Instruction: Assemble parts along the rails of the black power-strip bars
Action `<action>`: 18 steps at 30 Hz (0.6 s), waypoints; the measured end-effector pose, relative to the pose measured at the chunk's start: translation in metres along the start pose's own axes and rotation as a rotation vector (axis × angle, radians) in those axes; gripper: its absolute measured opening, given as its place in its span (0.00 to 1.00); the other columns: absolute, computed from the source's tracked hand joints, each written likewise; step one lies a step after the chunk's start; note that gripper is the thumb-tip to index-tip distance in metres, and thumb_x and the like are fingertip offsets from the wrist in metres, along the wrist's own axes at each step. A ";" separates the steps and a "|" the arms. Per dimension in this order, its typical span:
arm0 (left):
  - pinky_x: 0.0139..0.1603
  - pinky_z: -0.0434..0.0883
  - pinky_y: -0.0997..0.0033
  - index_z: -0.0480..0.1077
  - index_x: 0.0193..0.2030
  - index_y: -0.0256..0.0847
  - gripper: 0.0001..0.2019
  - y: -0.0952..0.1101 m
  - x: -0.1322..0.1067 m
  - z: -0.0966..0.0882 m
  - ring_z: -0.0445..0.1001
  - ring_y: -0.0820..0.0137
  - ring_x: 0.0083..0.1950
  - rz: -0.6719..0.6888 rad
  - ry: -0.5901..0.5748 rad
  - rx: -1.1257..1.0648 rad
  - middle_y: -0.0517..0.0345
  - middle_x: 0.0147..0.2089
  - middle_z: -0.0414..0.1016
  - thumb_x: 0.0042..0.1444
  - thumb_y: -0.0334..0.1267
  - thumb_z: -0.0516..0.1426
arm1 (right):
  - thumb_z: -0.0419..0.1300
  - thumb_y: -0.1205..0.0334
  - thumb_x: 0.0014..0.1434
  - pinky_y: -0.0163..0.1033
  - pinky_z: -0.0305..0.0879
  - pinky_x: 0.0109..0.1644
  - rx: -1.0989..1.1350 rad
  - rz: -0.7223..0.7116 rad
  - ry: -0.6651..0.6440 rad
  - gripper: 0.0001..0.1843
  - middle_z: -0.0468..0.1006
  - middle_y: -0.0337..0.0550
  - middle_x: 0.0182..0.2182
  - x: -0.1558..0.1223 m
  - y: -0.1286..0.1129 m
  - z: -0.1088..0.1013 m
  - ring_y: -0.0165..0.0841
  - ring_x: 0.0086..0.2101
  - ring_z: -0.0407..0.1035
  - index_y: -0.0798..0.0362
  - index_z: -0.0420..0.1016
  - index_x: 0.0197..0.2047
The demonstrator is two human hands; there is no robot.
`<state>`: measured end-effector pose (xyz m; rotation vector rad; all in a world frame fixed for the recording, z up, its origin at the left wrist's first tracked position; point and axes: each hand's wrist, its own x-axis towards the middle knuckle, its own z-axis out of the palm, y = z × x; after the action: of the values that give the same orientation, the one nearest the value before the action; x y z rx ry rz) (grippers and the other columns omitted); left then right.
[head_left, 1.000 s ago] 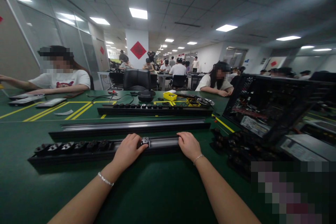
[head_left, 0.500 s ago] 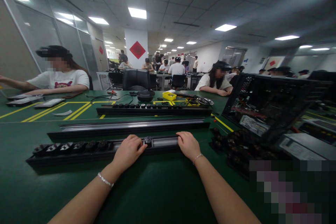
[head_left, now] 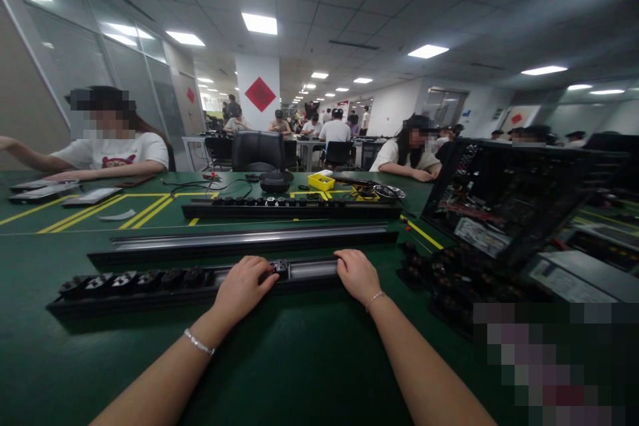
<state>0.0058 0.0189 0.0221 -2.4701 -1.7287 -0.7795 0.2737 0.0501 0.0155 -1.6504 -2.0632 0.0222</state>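
A long black rail (head_left: 313, 270) with a shiny grey channel lies across the green table in front of me. Several black modules (head_left: 148, 279), some with pale metal tops, sit in a row in its left part. My left hand (head_left: 243, 287) lies over the middle of the rail, fingers curled, with thumb and fingertips at a single small black module (head_left: 280, 267) in the channel. At the rail's right end, my right hand (head_left: 358, 276) is closed around it with bent fingers. The palms hide parts of the rail.
Behind lie a second rail (head_left: 249, 238) and a third rail (head_left: 294, 211) holding modules. To the right are a pile of black parts (head_left: 439, 273) and an open computer case (head_left: 504, 200). A yellow box (head_left: 321, 182) stands farther back. Co-workers sit at left (head_left: 130, 153) and right (head_left: 394, 154).
Both hands keep their places on the rail. The view has shifted very slightly; the small module seems to stay where it was between them.
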 end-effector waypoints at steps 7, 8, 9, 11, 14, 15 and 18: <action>0.41 0.65 0.66 0.71 0.40 0.47 0.17 0.002 0.001 -0.003 0.70 0.67 0.40 -0.042 -0.115 0.052 0.57 0.37 0.75 0.56 0.50 0.46 | 0.44 0.62 0.58 0.36 0.54 0.54 -0.001 -0.023 0.025 0.19 0.74 0.41 0.44 0.000 0.002 0.003 0.32 0.48 0.62 0.52 0.72 0.46; 0.40 0.66 0.66 0.71 0.41 0.47 0.18 0.002 0.000 -0.003 0.71 0.67 0.40 -0.060 -0.135 0.052 0.58 0.37 0.75 0.56 0.51 0.46 | 0.44 0.62 0.58 0.36 0.54 0.54 -0.001 -0.028 0.029 0.19 0.74 0.41 0.44 0.000 0.002 0.003 0.32 0.48 0.62 0.52 0.72 0.46; 0.39 0.66 0.66 0.71 0.42 0.48 0.18 0.002 0.000 -0.003 0.71 0.67 0.39 -0.075 -0.151 0.047 0.58 0.38 0.75 0.56 0.52 0.45 | 0.44 0.62 0.58 0.36 0.54 0.54 -0.001 -0.030 0.032 0.19 0.74 0.41 0.44 0.000 0.002 0.003 0.32 0.47 0.62 0.52 0.72 0.46; 0.40 0.66 0.67 0.71 0.43 0.49 0.19 0.001 0.000 -0.004 0.72 0.67 0.41 -0.077 -0.175 0.027 0.58 0.41 0.75 0.55 0.53 0.45 | 0.44 0.62 0.58 0.36 0.55 0.54 0.000 -0.027 0.026 0.19 0.74 0.41 0.44 0.000 0.002 0.002 0.32 0.47 0.62 0.52 0.72 0.46; 0.43 0.66 0.65 0.70 0.46 0.49 0.20 0.001 0.000 -0.006 0.71 0.66 0.45 -0.054 -0.195 0.001 0.58 0.46 0.75 0.55 0.54 0.46 | 0.44 0.62 0.58 0.37 0.55 0.53 -0.001 -0.007 0.007 0.19 0.73 0.41 0.45 0.000 0.001 0.001 0.32 0.48 0.62 0.51 0.72 0.47; 0.44 0.66 0.65 0.70 0.46 0.49 0.21 0.002 0.000 -0.007 0.71 0.66 0.46 -0.046 -0.200 -0.004 0.58 0.46 0.75 0.55 0.54 0.46 | 0.44 0.62 0.58 0.37 0.55 0.53 -0.002 -0.002 0.002 0.19 0.73 0.41 0.45 0.000 0.001 0.000 0.32 0.48 0.62 0.51 0.72 0.47; 0.45 0.67 0.65 0.70 0.48 0.49 0.21 0.002 0.001 -0.009 0.71 0.65 0.46 -0.034 -0.216 -0.018 0.57 0.47 0.74 0.54 0.54 0.46 | 0.44 0.62 0.58 0.37 0.55 0.53 -0.004 -0.005 -0.002 0.19 0.73 0.41 0.45 0.000 0.000 0.000 0.32 0.48 0.62 0.51 0.72 0.47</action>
<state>0.0048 0.0159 0.0306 -2.6291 -1.8414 -0.5498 0.2742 0.0497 0.0154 -1.6481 -2.0703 0.0188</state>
